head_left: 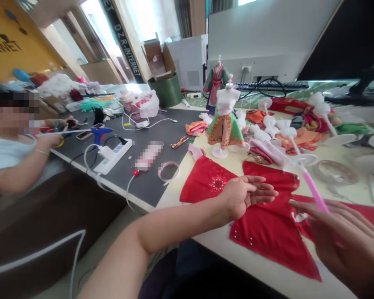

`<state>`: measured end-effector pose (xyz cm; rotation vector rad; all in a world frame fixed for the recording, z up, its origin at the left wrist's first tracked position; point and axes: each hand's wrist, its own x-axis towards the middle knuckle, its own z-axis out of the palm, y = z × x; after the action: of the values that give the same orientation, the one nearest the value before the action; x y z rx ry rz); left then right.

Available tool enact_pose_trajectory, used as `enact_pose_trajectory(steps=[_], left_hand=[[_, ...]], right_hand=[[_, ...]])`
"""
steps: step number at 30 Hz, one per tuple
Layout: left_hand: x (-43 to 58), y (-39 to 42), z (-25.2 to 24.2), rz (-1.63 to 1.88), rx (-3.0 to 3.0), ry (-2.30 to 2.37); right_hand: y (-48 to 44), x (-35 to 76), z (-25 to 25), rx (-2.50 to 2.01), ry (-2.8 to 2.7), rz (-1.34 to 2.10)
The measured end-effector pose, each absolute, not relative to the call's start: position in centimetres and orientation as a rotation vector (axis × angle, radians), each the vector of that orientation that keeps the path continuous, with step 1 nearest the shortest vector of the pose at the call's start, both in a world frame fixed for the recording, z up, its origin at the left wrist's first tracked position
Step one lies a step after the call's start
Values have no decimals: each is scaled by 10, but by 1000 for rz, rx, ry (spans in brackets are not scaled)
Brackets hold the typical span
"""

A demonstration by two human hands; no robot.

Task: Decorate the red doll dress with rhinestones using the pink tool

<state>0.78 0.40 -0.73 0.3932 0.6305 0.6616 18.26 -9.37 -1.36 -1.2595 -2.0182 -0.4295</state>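
The person's left arm reaches rightward across the table (177, 209), and the left hand (247, 195) is open and relaxed, palm turned up, fingers pointing right above the red garment (264, 232). The right hand (345, 232) grips a slim pink stick (314, 191), its long axis slanting from far left down into the fingers. Flat, soft red cloth spreads beneath, its flared hem toward the near edge, small shiny dots near one corner, a pale flower motif (218, 183) at left.
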Motion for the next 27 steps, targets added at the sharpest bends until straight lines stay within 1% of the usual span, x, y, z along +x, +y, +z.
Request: enact_pose_trajectory(steps=[3, 13, 23, 27], left_hand=[[9, 6, -14, 665, 401, 618], [13, 6, -24, 604, 421, 554], [9, 3, -27, 535, 454, 606], [10, 1, -28, 518, 442, 641]], right_hand=[[-69, 170, -10, -1195, -1977, -524], [-59, 169, -43, -1102, -1969, -501], [-57, 166, -48, -1181, -1985, -437], [-56, 163, -47, -1195, -1985, -465]])
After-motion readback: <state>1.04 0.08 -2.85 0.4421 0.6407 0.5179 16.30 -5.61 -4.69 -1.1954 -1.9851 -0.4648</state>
